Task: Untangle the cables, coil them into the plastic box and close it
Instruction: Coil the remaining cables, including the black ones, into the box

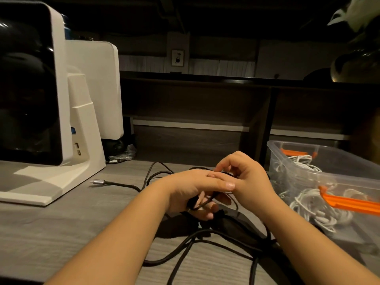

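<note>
At the far left I see a white machine [82, 124] with a dark screen, standing on the grey table [51, 233]. Just right of its base lies the silver plug [98, 182] of a black cable [205, 241]; this cable runs across the table toward the hands and makes loose loops below them, nearer to me. My left hand [193, 190] is in the middle, above the table, with its lower fingers curled around a strand of the black cable and the forefinger stretched to the right. My right hand [246, 177] touches it from the right; its fingers are bent and pinch the same cable near the left forefinger. At the right stands the clear box [292, 161], open, with orange clips [349, 202] and coiled white cables [318, 210] inside. The black cable is outside the box.
</note>
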Demonstrator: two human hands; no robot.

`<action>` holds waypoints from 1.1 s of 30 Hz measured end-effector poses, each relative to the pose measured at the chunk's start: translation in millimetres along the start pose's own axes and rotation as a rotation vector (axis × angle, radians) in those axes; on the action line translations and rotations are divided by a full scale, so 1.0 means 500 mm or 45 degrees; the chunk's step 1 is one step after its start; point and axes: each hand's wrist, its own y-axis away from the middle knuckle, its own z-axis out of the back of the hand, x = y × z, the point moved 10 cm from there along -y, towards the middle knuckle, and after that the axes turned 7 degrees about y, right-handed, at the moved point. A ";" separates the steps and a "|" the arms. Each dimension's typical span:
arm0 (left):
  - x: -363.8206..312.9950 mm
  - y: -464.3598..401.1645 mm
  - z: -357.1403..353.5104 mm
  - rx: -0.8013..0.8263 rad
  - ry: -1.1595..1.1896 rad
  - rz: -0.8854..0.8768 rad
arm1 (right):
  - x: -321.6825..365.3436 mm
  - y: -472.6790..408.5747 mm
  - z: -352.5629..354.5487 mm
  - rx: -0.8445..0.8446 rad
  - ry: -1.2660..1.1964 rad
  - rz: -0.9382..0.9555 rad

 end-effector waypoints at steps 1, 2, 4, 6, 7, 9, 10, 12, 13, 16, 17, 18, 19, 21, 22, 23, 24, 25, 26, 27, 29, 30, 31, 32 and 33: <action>0.005 0.004 -0.003 0.047 0.011 0.041 | 0.000 0.000 0.003 -0.017 -0.013 -0.002; 0.008 0.006 -0.007 0.080 0.014 0.070 | -0.003 0.000 0.002 -0.026 -0.012 -0.012; 0.011 0.004 -0.006 0.069 0.048 0.102 | -0.012 -0.001 -0.002 -0.014 -0.060 -0.072; 0.009 -0.001 0.000 0.031 0.056 0.093 | -0.023 -0.002 -0.009 0.026 -0.174 -0.146; 0.007 -0.001 -0.001 0.047 0.077 0.083 | -0.026 -0.002 -0.012 0.053 -0.237 -0.169; 0.002 0.004 -0.014 0.154 0.195 0.079 | -0.029 -0.002 -0.018 0.112 -0.320 -0.190; -0.002 0.009 -0.021 0.212 0.240 0.079 | -0.029 -0.001 -0.020 0.135 -0.314 -0.197; -0.008 0.012 -0.022 0.235 0.173 0.038 | -0.039 -0.001 -0.023 0.158 -0.218 -0.219; -0.012 0.010 -0.014 0.176 0.110 0.004 | -0.047 -0.002 -0.022 0.161 -0.170 -0.237; -0.029 -0.002 0.030 -0.156 0.147 -0.120 | -0.063 -0.004 -0.019 0.173 -0.115 -0.258; -0.036 -0.004 0.049 -0.291 0.163 -0.181 | -0.061 -0.002 -0.023 0.198 -0.099 -0.245; -0.045 -0.002 0.067 -0.437 0.117 -0.258 | -0.057 -0.001 -0.030 0.231 -0.075 -0.227; -0.054 0.001 0.083 -0.574 0.022 -0.338 | -0.049 0.002 -0.037 0.266 -0.052 -0.206; -0.078 0.014 0.100 -0.798 -0.210 -0.509 | -0.035 0.003 -0.047 0.298 -0.026 -0.170; -0.088 0.023 0.105 -0.881 -0.281 -0.586 | -0.030 0.004 -0.047 0.291 -0.032 -0.161; -0.093 0.031 0.110 -0.936 -0.271 -0.635 | -0.025 0.004 -0.047 0.285 -0.054 -0.154; -0.090 0.034 0.114 -0.938 -0.144 -0.659 | -0.019 0.005 -0.050 0.298 -0.090 -0.144; -0.083 0.032 0.111 -0.887 0.083 -0.663 | -0.011 0.009 -0.058 0.343 -0.129 -0.134; -0.077 0.025 0.104 -0.800 0.330 -0.665 | -0.003 0.015 -0.073 0.410 -0.149 -0.122; -0.074 0.023 0.098 -0.729 0.540 -0.677 | 0.005 0.021 -0.089 0.475 -0.133 -0.105; -0.076 0.024 0.093 -0.628 0.868 -0.721 | 0.010 0.026 -0.110 0.557 -0.031 -0.081; -0.077 0.026 0.097 -0.589 1.024 -0.749 | 0.009 0.025 -0.114 0.581 0.026 -0.083; -0.079 0.031 0.102 -0.557 1.171 -0.773 | 0.007 0.024 -0.115 0.599 0.089 -0.086; -0.082 0.035 0.108 -0.529 1.291 -0.795 | 0.004 0.020 -0.110 0.600 0.170 -0.078; -0.086 0.040 0.114 -0.504 1.389 -0.814 | 0.003 0.014 -0.099 0.568 0.262 -0.056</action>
